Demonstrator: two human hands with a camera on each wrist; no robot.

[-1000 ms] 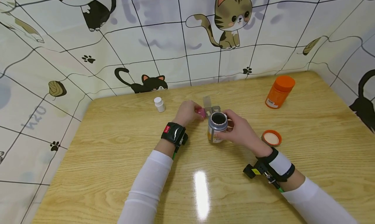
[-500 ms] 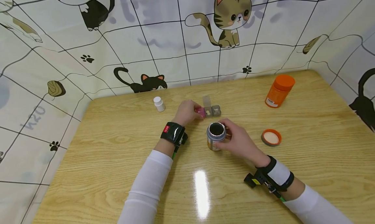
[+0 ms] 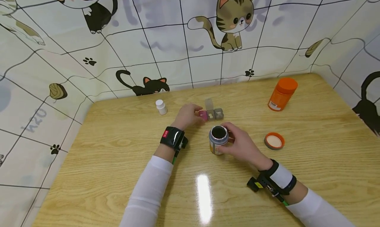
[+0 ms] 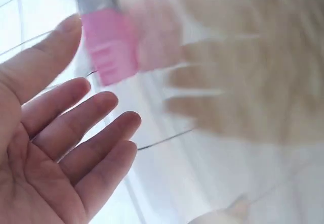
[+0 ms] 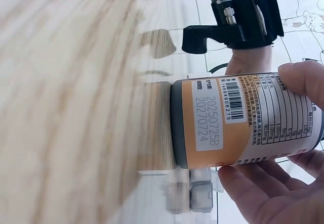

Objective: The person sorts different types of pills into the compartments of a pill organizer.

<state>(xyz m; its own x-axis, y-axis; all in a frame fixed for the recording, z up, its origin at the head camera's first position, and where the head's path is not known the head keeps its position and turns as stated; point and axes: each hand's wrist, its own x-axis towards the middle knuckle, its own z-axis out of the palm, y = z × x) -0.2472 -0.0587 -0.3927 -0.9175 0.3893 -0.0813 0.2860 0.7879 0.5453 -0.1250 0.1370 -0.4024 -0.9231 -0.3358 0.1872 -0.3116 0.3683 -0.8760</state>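
Note:
A small pill box (image 3: pixel 211 115) lies near the back of the table, with a pink end compartment (image 4: pixel 111 47) and two grey ones. The middle compartment's clear lid (image 3: pixel 209 103) stands up, and pale tablets show inside. Beside the pink end is my left hand (image 3: pixel 187 117), its fingers loosely spread and holding nothing in the left wrist view. My right hand (image 3: pixel 241 144) grips a grey supplement bottle (image 3: pixel 215 147) between thumb and fingers. That bottle is upright and uncapped, with an orange and white label (image 5: pixel 217 118). Its base is on the table.
An orange-rimmed lid (image 3: pixel 274 141) lies upside down to the right of the right hand. An orange bottle (image 3: pixel 283 95) with its cap on stands at the back right. A small white bottle (image 3: pixel 161 107) stands at the back left. Cat-print sheeting (image 3: pixel 205 70) borders the table.
The right hand has brought the bottle toward the front, away from the pill box, and set it still. The left hand has released the pink compartment and drawn slightly left.

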